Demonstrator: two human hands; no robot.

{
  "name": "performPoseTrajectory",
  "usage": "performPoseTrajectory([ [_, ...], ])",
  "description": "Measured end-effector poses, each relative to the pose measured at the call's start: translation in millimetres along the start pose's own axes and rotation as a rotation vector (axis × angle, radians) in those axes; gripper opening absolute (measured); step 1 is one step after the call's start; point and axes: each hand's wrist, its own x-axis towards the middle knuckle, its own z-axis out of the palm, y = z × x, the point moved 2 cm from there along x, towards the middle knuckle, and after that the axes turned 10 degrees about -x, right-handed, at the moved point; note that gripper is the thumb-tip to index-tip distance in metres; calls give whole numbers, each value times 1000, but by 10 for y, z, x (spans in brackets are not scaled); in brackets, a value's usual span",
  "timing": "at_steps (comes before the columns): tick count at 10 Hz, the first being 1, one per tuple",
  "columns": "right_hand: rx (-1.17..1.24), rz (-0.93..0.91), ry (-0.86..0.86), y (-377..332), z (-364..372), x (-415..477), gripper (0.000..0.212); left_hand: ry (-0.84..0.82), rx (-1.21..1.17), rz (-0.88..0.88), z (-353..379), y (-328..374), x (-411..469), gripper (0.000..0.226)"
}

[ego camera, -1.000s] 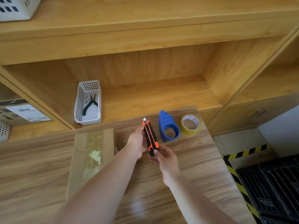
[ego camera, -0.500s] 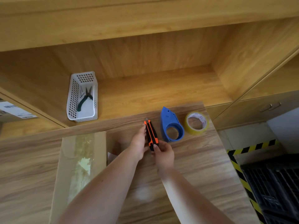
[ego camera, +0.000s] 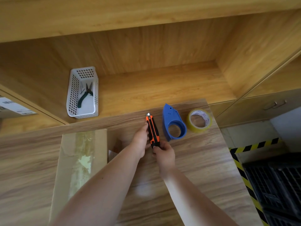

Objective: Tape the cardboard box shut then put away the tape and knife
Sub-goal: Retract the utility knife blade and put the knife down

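An orange and black utility knife (ego camera: 152, 130) is held above the wooden table (ego camera: 203, 160), its short blade tip pointing away from me. My right hand (ego camera: 163, 153) grips its near end. My left hand (ego camera: 141, 141) pinches its left side near the middle. To the right lies a blue tape dispenser (ego camera: 174, 122), and beyond that a roll of yellowish tape (ego camera: 200, 120). The cardboard box (ego camera: 78, 162) lies to the left under my left arm, with clear tape along its top seam.
A white perforated basket (ego camera: 82, 93) holding pliers stands on the lower shelf (ego camera: 162, 85) behind the table. A labelled box (ego camera: 13, 106) sits at far left. Right of the table are black-and-yellow floor tape (ego camera: 255, 144) and a black crate (ego camera: 276, 185).
The view has tilted down and closer. Both hands stay on the knife, which has shifted slightly away from me toward the table's far edge.
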Motion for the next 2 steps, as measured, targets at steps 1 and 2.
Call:
performPoseTrajectory([
  [1, 12, -10, -27, -13, -15, -83, 31, 2, 28, 0, -29, -16, -45, 42],
  [2, 12, -30, -28, -50, -39, -103, 31, 5, 44, 17, -62, -24, -34, 35],
])
